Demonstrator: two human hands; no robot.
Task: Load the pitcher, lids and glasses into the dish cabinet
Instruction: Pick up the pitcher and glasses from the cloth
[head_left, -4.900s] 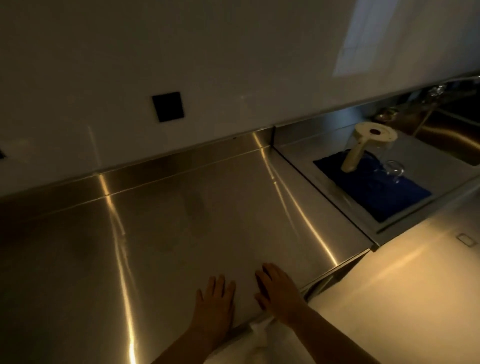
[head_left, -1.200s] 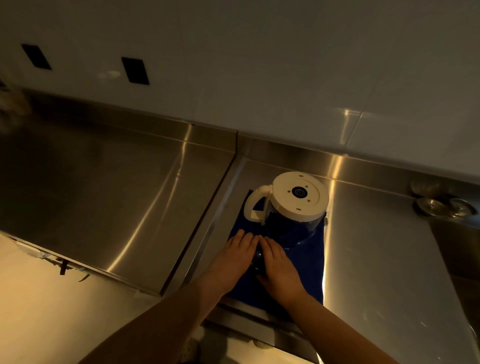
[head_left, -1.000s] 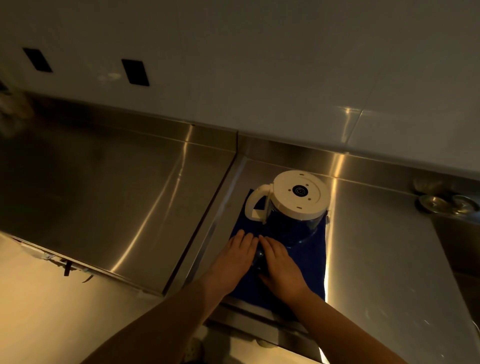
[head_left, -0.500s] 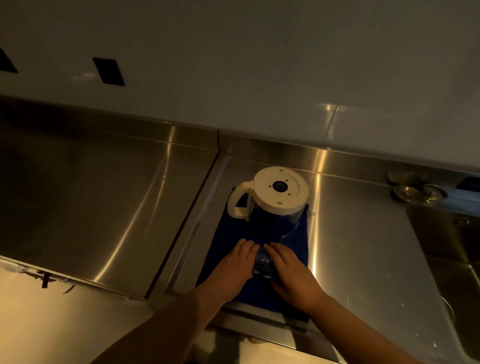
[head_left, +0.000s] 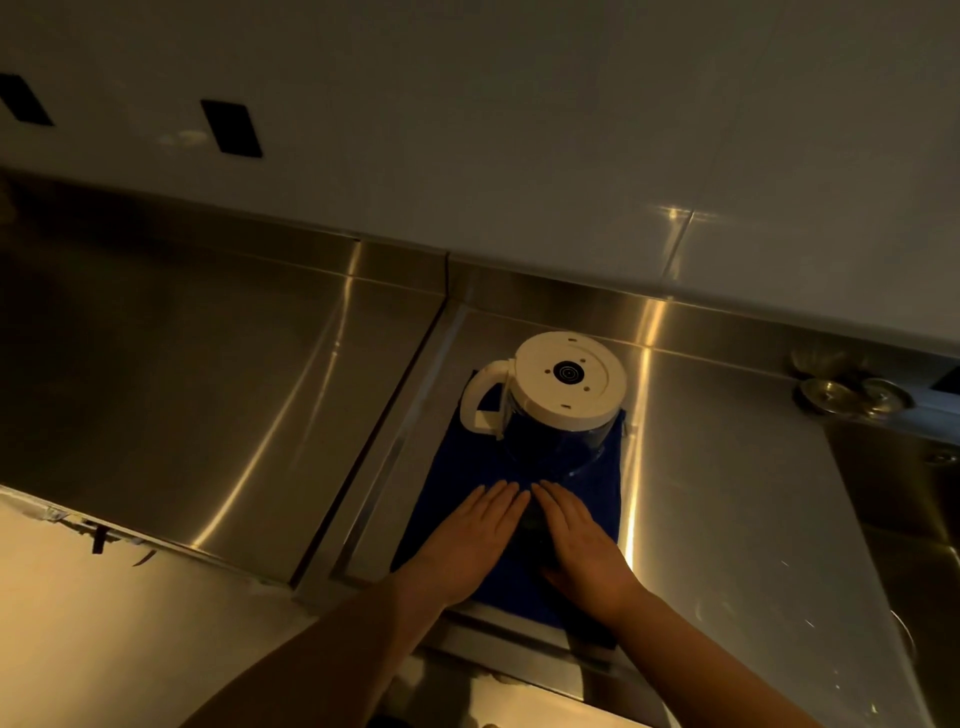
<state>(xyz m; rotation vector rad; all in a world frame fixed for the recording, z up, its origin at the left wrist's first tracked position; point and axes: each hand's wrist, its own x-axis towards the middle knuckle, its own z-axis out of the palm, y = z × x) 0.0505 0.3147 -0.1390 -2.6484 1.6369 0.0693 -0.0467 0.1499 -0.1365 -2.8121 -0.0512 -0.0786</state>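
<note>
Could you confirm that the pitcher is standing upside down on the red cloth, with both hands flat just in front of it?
Not quite: the cloth is dark blue, not red, as the head view shows. The rest holds: the pitcher stands upside down on it, white base up, with the left hand and right hand flat just in front.

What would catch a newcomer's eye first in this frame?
The pitcher, standing upside down with its white base up and handle to the left, sits at the far end of the blue mat on the steel counter. Just in front of it, the left hand and right hand lie side by side with straight fingers over something dark, too hidden to identify.
</note>
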